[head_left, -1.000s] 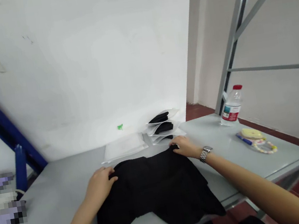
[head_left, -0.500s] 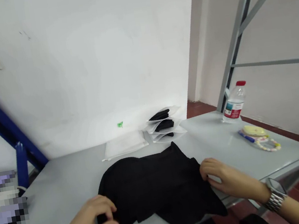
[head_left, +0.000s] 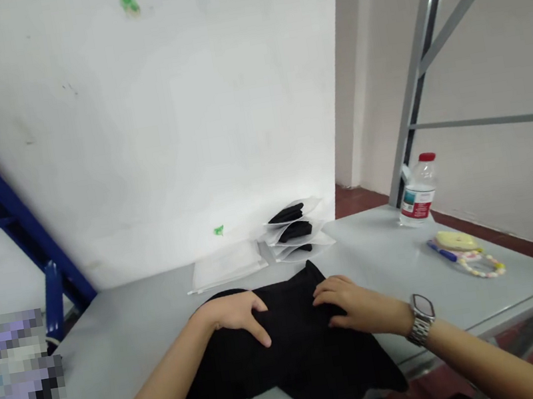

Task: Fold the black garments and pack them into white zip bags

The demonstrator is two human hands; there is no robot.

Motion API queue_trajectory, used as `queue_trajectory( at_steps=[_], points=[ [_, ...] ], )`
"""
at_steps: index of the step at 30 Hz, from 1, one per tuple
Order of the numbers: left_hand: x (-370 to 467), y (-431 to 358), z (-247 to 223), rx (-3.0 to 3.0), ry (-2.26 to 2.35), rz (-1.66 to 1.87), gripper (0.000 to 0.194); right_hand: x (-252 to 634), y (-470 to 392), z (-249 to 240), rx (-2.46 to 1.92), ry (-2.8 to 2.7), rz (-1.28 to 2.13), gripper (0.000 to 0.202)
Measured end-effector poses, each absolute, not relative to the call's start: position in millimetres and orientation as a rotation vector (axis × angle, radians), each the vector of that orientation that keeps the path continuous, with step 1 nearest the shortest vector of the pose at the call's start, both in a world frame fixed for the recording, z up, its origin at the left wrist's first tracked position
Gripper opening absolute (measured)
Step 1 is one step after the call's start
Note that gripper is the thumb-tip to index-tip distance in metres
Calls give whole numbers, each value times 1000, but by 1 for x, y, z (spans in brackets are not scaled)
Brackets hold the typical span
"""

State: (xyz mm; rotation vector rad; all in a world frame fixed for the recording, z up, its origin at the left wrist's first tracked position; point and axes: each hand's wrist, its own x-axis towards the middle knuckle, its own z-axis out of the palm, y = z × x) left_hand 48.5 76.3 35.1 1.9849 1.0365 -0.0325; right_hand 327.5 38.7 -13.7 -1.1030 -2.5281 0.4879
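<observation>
Grey table (head_left: 134, 355): bearing all. Black garment (head_left: 290, 351): laid flat, near side, centre. Left hand (head_left: 238, 312): thumb spread, on garment. Right hand (head_left: 343, 302): fingers curled, on garment's right; pinch, cannot tell.

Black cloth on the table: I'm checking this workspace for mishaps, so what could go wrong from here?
The black cloth reaches past the front edge of the table, so it might slip down. It could also crease if the left hand and right hand push it unevenly. The white pouches are stacked loosely just behind it, so a bump could topple them.
</observation>
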Motion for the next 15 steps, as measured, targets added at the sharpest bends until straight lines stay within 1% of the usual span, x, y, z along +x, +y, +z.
queue_trajectory(
  at_steps=[2,4,6,8,9,10,12,13,14,15],
  points=[
    [43,71,48,1946,925,212,20,326,47,-3,-1057,-2431,515,37],
    [40,66,60,1856,794,517,19,318,58,13,-948,-2318,651,41],
    [38,64,68,1675,738,791,27,304,71,27,-796,-2171,912,44],
    [37,65,70,1506,786,1007,38,284,86,34,-647,-1932,1281,41],
    [37,66,70,1457,826,1080,43,274,93,35,-587,-1808,1448,42],
    [36,67,68,1437,863,1130,48,263,99,33,-540,-1699,1585,48],
    [34,70,61,1456,909,1180,55,244,106,25,-484,-1548,1768,63],
    [33,71,56,1468,925,1180,58,237,108,21,-468,-1498,1822,68],
    [32,72,51,1474,945,1168,63,231,107,16,-452,-1451,1855,68],
    [31,72,45,1481,963,1143,68,227,106,11,-432,-1395,1875,63]
  ],
)
